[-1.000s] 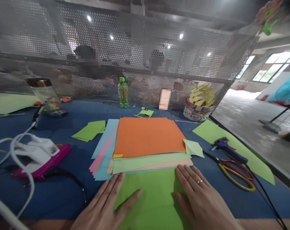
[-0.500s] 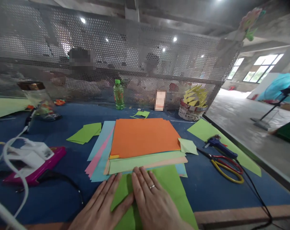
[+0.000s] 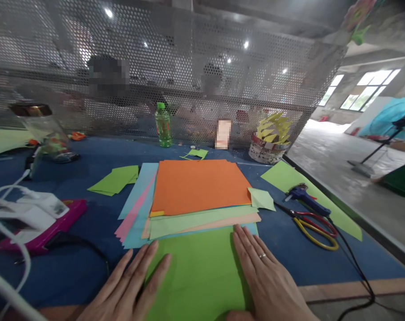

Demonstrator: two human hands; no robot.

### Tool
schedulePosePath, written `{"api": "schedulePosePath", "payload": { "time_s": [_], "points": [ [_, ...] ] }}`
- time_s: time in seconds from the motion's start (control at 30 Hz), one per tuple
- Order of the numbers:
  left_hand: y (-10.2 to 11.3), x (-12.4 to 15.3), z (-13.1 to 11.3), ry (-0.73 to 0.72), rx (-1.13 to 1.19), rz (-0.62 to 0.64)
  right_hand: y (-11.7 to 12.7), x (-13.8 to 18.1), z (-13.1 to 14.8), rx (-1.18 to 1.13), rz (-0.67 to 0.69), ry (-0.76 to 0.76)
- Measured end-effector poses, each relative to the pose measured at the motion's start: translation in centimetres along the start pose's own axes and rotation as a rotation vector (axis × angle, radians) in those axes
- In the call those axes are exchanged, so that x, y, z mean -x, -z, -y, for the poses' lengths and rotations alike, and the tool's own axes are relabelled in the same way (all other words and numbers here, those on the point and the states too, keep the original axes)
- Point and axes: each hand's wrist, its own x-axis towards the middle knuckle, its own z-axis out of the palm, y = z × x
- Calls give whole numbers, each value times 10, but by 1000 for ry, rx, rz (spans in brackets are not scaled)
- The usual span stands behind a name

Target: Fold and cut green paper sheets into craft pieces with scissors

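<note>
A bright green paper sheet [image 3: 199, 272] lies flat at the near edge of the blue table [image 3: 88, 232]. My left hand [image 3: 125, 290] rests open on the sheet's left edge, fingers stretched forward. At the sheet's right edge my right hand [image 3: 266, 281], with a ring on one finger, presses flat. Just beyond the sheet lies a stack of coloured paper [image 3: 196, 191] with an orange sheet on top.
Yellow-and-red scissors [image 3: 314, 225] and a blue glue gun [image 3: 306, 200] lie to the right on a green sheet with a black cable. A pink-and-white device [image 3: 38, 218] with white cord sits left. A green bottle [image 3: 163, 125], a woven basket [image 3: 267, 149] and a perforated metal screen stand behind.
My right hand has slid from the middle of the green sheet to its right edge. The sheet now lies spread flat between both hands.
</note>
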Motion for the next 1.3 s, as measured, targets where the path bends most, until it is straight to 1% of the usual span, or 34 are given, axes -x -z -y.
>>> {"api": "schedulePosePath", "payload": {
  "time_s": [0.17, 0.23, 0.3, 0.4, 0.53, 0.63, 0.8, 0.97, 1.13, 1.3],
  "points": [
    [15, 2, -3, 68, 44, 173, 15, 10, -9, -59, 52, 2],
    [21, -1, -5, 96, 47, 233, 18, 12, -13, -113, 102, 1],
    [25, -4, -7, 111, 49, 261, 20, 14, -16, -166, 162, 11],
    [28, -6, -7, 112, 65, 236, 20, 16, -18, -234, 244, 57],
    [30, -6, -4, 107, 92, 189, 26, 14, -18, -298, 279, 55],
    [31, -7, -1, 98, 85, 168, 31, 12, -20, -347, 281, 78],
    [30, -9, 2, -35, 15, 102, 32, 8, -26, -367, 273, 84],
    [30, -11, 6, -103, 108, 120, 38, 3, -26, -380, 294, 79],
    [24, -12, 12, -115, 206, 107, 44, 0, -27, -432, 292, 51],
    [17, -9, 17, -102, 275, 78, 42, 0, -29, -514, 213, -5]
  ]
}}
